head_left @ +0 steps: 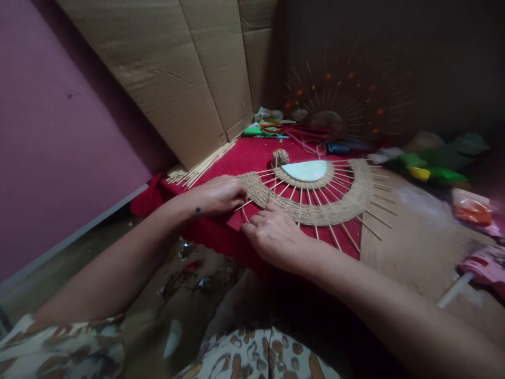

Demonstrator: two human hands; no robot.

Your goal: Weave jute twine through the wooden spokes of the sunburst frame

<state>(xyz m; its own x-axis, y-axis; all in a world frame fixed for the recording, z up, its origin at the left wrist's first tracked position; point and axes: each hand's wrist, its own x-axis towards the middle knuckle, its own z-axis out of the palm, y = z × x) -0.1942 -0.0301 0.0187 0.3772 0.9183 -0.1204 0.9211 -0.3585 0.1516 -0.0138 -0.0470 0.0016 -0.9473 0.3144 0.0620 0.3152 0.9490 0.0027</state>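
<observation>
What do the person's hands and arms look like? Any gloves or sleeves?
The left hand and right hand wear no gloves, and no rings show. A small dark mark sits near the left wrist. Both forearms are bare; the clothes are pale with brown spots.

A mauve wall (71,126) meets shadowy floor (138,273) beside a red-covered work surface (232,158) in dim light.

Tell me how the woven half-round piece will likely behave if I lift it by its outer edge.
The woven half-round piece will probably feel light for its size, given the open gaps between its thin sticks. It should stay fairly flat but may flex, as slender sticks spread through its weave. The bare stick ends past the rim could snag or snap.
</observation>
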